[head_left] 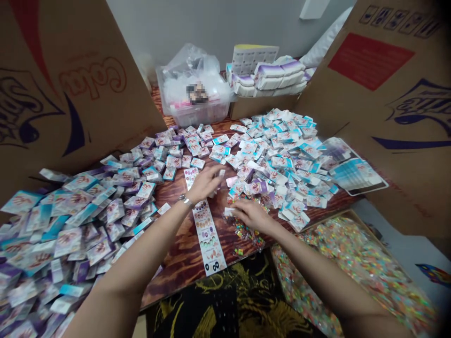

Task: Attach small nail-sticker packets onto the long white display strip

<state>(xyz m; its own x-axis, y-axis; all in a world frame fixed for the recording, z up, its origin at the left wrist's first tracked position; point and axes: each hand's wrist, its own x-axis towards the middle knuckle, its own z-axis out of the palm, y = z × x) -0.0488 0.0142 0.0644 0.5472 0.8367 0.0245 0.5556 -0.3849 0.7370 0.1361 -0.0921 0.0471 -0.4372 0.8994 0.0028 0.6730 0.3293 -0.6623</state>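
Observation:
My left hand (204, 184), a silver watch at its wrist, is over the middle of the table with bent fingers. A small white box (221, 173), partly hidden, is at its fingertips. To the right, my right hand (254, 217) is closed, with a small white piece (229, 212) at its fingertips; I cannot tell if it is paper or a box. Under and beside this hand lie small colourful wrapped packets (243, 231). A long white strip (207, 234) printed with rows of coloured ovals runs below my left hand toward the table's front edge.
Small printed boxes (123, 197) heap on the left, and flatter ones (282, 155) on the right. Tall cartons (81, 61) (398, 103) flank the table. Behind are a clear plastic tub (197, 114) and stacked flat cartons (278, 77). A box of colourful packets (345, 263) sits lower right.

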